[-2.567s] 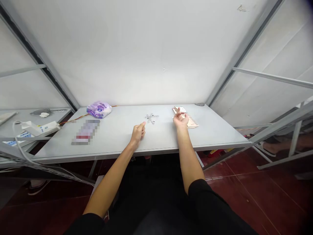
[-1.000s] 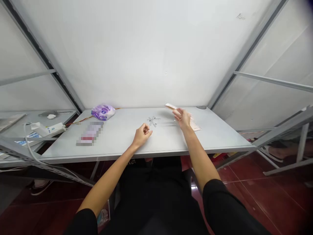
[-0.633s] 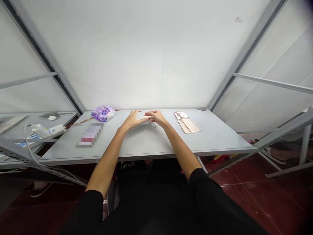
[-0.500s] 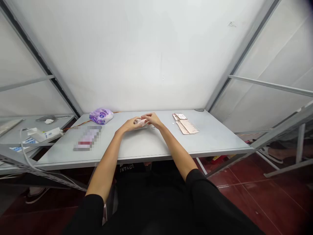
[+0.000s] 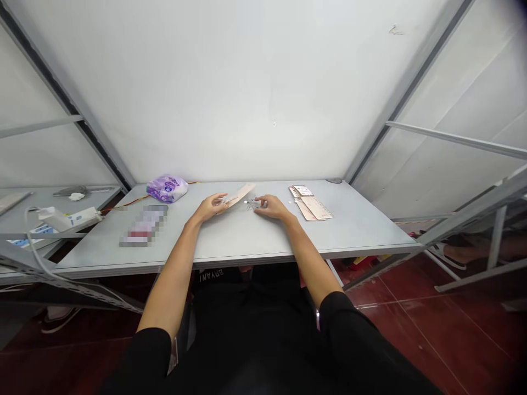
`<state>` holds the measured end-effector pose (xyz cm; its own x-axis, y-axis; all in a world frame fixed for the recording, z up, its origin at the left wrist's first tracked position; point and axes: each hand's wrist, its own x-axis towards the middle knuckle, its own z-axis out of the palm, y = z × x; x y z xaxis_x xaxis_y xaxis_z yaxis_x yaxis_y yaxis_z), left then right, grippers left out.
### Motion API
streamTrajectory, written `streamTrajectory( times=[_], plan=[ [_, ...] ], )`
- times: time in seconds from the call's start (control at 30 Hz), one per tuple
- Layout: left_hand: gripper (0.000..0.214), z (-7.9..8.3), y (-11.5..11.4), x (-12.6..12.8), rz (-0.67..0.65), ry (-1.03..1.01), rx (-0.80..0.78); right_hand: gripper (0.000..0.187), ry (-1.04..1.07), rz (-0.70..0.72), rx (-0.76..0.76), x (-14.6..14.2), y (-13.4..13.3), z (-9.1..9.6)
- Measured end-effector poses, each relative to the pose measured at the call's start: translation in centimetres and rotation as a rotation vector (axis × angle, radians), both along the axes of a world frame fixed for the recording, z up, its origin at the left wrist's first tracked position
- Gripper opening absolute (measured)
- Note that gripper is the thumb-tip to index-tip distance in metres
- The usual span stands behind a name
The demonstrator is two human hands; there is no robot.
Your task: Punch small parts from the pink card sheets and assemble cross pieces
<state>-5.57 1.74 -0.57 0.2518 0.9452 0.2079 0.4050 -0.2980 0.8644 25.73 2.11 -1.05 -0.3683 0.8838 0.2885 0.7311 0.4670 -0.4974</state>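
Observation:
My left hand (image 5: 209, 208) is closed on the left end of a thin beige card (image 5: 242, 194), which it holds tilted above the table. To the right of it, the bent fingers of my right hand (image 5: 272, 208) pinch a small see-through piece with dark marks (image 5: 251, 205); its exact kind is too small to tell. Between the hands a small white spot (image 5: 246, 202) shows. Farther right on the table lie several flat beige cards (image 5: 315, 208), overlapping, with a white printed label (image 5: 303, 190) at their top.
A purple-and-white soft pack (image 5: 167, 189) sits at the back left of the grey table (image 5: 247, 238). In front of it lies a blurred-out phone-like object (image 5: 144, 226). A power strip (image 5: 84, 218) with a white cable is at far left. Metal frame bars (image 5: 370, 142) flank the table.
My hands have moved apart, the left one leftward and the right one rightward. The beige card now stands out tilted between them. The view has shifted slightly.

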Motion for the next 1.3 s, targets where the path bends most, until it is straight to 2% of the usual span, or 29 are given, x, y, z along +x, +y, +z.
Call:
streamTrajectory(
  times=[0.1,0.23,0.47,0.63,0.87,1.03,1.1,1.2,1.3],
  plan=[
    [0.068,-0.3,0.0,-0.2,-0.010,-0.002,0.012,0.029,-0.004,0.010,-0.018,-0.2,0.3,-0.4],
    [0.050,-0.2,-0.6,0.5,0.062,0.005,0.090,0.023,0.003,-0.014,0.002,-0.4,0.3,-0.8],
    [0.037,0.0,-1.2,1.3,0.259,0.113,0.310,0.022,-0.044,-0.012,0.044,-0.5,0.1,-0.9],
    [0.036,0.0,-1.2,1.1,0.345,0.088,0.323,0.023,-0.058,-0.026,0.062,-0.7,-0.1,-1.0],
    [0.036,0.2,-1.4,1.4,0.294,0.045,0.245,0.025,0.121,-0.066,0.228,-0.3,0.8,-1.5],
    [0.035,0.0,-1.1,1.3,0.260,0.050,0.240,0.034,0.414,-0.208,0.486,-0.1,0.4,-0.4],
    [0.036,-0.1,-1.1,1.3,0.258,0.057,0.256,0.038,0.464,-0.210,0.545,-0.8,-0.2,0.1],
    [0.035,0.0,-1.3,1.6,0.248,0.077,0.269,0.037,0.384,-0.073,0.538,-2.7,-0.9,0.3],
    [0.037,0.2,-1.7,2.0,0.214,0.070,0.285,0.031,0.173,0.037,0.442,-4.6,-1.0,0.1]
  ],
)
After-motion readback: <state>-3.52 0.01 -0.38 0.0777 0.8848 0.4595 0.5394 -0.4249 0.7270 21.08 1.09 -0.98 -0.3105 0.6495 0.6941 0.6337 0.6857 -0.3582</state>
